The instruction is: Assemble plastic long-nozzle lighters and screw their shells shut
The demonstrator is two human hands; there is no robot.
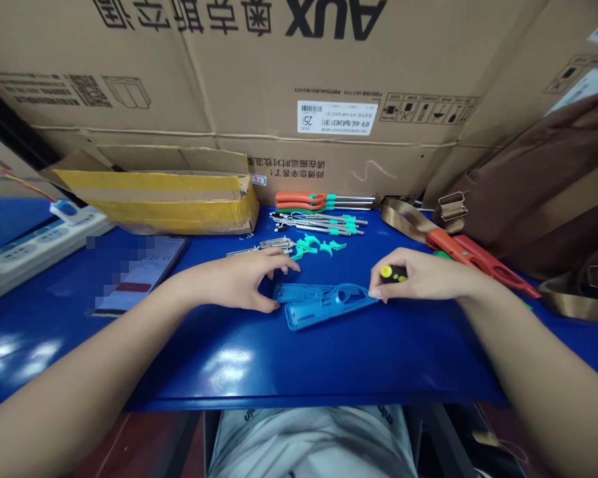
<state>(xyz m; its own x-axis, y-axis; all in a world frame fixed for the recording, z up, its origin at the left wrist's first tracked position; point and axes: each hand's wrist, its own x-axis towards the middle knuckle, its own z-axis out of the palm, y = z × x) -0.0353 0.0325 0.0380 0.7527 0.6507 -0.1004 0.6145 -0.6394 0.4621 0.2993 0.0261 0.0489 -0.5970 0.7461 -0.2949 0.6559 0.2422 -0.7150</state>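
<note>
Two light-blue plastic handle shells (321, 302) lie side by side on the blue table (259, 365) in front of me. My left hand (239, 282) rests at their left end, thumb touching a shell and fingers curved above the table. My right hand (418, 275) is closed round a small black tool with a yellow cap (391, 272), its tip at the shells' right end. Just behind lie small teal plastic pieces (316, 247) and metal blades (272, 245).
Orange-handled tools (309, 199) and metal parts with teal fittings (323, 224) lie at the back. Orange handles (478, 260) and a brown strap (403, 219) are on the right. A phone (139, 272), a power strip (34, 245) and a yellow-taped box (169, 199) stand left; cardboard cartons behind.
</note>
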